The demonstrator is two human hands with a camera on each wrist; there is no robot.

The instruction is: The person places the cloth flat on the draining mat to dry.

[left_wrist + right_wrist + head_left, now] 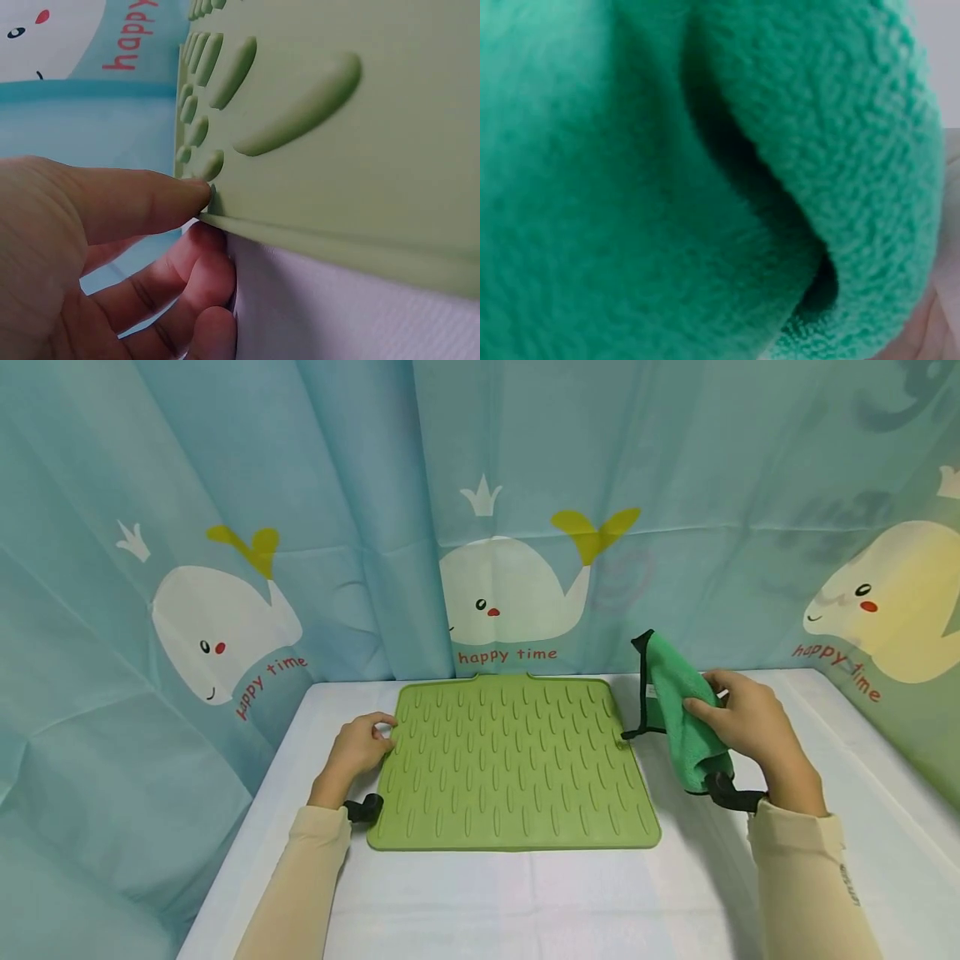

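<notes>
A light green mat [517, 768] with raised oblong ridges lies on the white table. At its left edge my left hand [357, 747] pinches the rim; the left wrist view shows the thumb [161, 199] on top and the curled fingers [202, 274] under or against the edge. To the right of the mat, my right hand [750, 714] grips a green towel [678, 710] with black edging, its thumb across the fabric. The towel hangs in folds above the table, one corner reaching the mat's right edge. In the right wrist view the fuzzy towel [855, 187] hides most of the hand.
A white cloth [450, 902] covers the table. Behind it and along both sides hangs a blue-green curtain [360, 468] printed with whales. Black straps with camera mounts [365, 808] sit at both wrists, the left one close over the mat's edge.
</notes>
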